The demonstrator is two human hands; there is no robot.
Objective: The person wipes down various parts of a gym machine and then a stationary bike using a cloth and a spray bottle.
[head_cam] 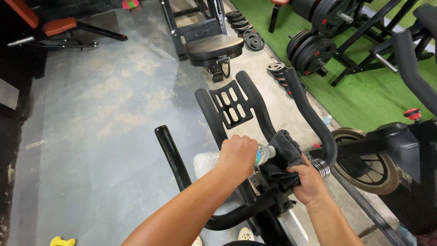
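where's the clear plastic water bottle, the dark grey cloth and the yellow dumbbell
clear plastic water bottle (203,162), head view, on its clear body left of the left hand
dark grey cloth (284,152), head view, on the bunched folds
small yellow dumbbell (62,241), head view, on its near end

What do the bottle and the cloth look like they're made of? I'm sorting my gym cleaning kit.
The bottle in the left hand looks like thin clear plastic: see-through and glossy. The cloth in the right hand looks like soft dark fabric, perhaps microfibre: matte, folded, limp.

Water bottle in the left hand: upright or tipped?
Tipped. The clear water bottle lies about sideways in the left hand, neck pointing at the dark cloth that the right hand holds.
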